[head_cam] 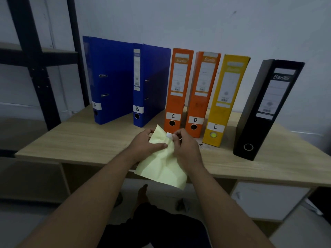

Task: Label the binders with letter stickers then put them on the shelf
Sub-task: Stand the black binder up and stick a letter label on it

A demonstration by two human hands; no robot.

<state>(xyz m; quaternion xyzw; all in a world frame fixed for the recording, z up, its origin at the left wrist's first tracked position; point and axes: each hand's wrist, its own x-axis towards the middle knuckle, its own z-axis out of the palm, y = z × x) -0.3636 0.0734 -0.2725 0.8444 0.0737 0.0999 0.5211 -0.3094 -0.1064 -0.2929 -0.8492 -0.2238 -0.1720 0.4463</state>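
Both hands are up over the front edge of the desk [80, 140], and it's close work. The left hand [148, 142] grips the yellow sheet [161, 169], thumb laid flat across its face and fingers curled round behind, so the crumpled paper hangs down past the desk's front edge. The right hand [184, 145] is at the sheet's top, thumb and forefinger pinching a small white sticker [168, 135]; the other fingers are curled in beside them.

Along the back of the desk, six binders stand upright in a row. At the desk's left end is blue binder A [107, 77], turned so its side cover faces out, then blue binder B [150, 83]. Around the desk's middle stand orange binder C [177, 90] and orange binder D [200, 93], close together, each with its letter on a white strip low on the spine. Yellow binder E [225, 101] comes next, and the black binder [265, 108] stands apart toward the desk's right end.

Off the desk's left side rises the dark metal shelf [35, 68].
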